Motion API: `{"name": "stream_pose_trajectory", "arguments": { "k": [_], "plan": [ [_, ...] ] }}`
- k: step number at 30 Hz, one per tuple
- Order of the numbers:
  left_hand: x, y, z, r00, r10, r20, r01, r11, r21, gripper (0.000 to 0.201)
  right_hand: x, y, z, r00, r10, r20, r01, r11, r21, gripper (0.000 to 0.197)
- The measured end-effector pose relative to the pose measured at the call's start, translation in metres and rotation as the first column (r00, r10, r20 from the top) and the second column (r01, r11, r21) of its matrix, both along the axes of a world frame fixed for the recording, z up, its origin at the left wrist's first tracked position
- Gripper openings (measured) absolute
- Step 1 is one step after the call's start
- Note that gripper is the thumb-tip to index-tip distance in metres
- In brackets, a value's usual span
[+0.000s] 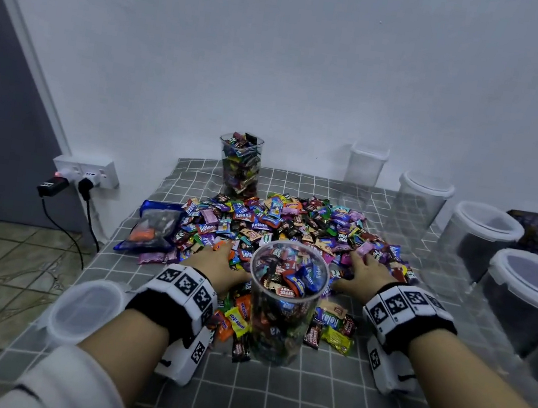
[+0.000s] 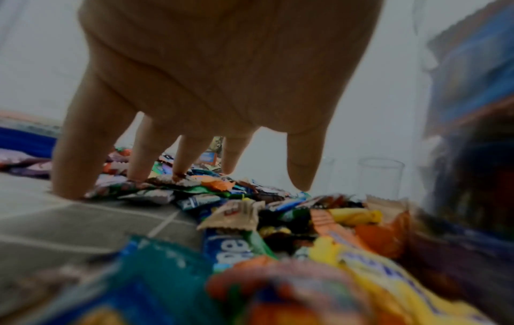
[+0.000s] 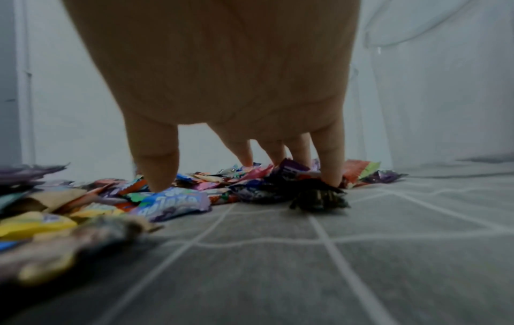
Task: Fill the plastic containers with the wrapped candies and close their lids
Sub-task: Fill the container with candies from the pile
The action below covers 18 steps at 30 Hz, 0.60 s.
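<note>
The left hand (image 1: 218, 260) lies palm down on the near left edge of the candy pile (image 1: 278, 222), its grip apart — fingers (image 2: 92, 140) spread and straight, tips touching wrappers and the checked cloth (image 1: 319, 401). The right hand (image 1: 359, 275) mirrors it on the pile's near right edge, grip also apart, fingertips (image 3: 157, 173) pressing down on the sweets, nothing pinched or held. Between the two wrists stands an open clear container (image 1: 284, 303), upright and heaped with wrapped candies to its rim. A second filled container (image 1: 239, 165) stands lidless at the far side of the pile, near the wall. Along the right edge runs a row of empty lidded containers (image 1: 478, 243). A loose lid (image 1: 87, 308) lies by the left forearm — just beside the cloth's edge. A blue candy bag (image 1: 152, 227) rests left of the pile.
</note>
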<state>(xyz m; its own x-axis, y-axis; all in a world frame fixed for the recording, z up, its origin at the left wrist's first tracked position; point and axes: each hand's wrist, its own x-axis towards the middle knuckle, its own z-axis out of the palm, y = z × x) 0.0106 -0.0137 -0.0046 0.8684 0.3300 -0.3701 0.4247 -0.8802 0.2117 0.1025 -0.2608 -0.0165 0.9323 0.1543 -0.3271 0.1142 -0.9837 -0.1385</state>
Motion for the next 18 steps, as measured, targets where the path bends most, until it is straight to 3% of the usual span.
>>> {"name": "stream_pose_trajectory", "arguments": {
  "k": [6,8,12,15,18],
  "plan": [
    [0.010,0.001,-0.017,0.979,-0.190,-0.077,0.189,0.982,-0.023,0.126,-0.008,0.010,-0.002,0.985,0.169,-0.017,-0.170,0.985,-0.011,0.088],
    [0.005,-0.003,-0.008,0.972,-0.219,-0.082,0.218,0.976,-0.017,0.111,-0.012,0.015,-0.006,0.967,0.254,-0.018,-0.254,0.967,-0.008,0.087],
    [-0.003,-0.013,0.002,0.948,-0.317,0.025,0.315,0.947,0.066,0.058,-0.014,0.023,-0.012,0.937,0.350,-0.018,-0.350,0.937,-0.016,0.096],
    [-0.005,-0.021,0.008,0.934,-0.352,0.061,0.344,0.932,0.116,0.037,-0.013,0.021,-0.010,0.930,0.366,0.022,-0.366,0.930,0.006,0.070],
    [-0.004,-0.024,0.008,0.930,-0.359,0.078,0.346,0.927,0.147,0.031,-0.014,0.020,-0.011,0.930,0.360,0.074,-0.361,0.933,-0.010,0.050]
  ]
}}
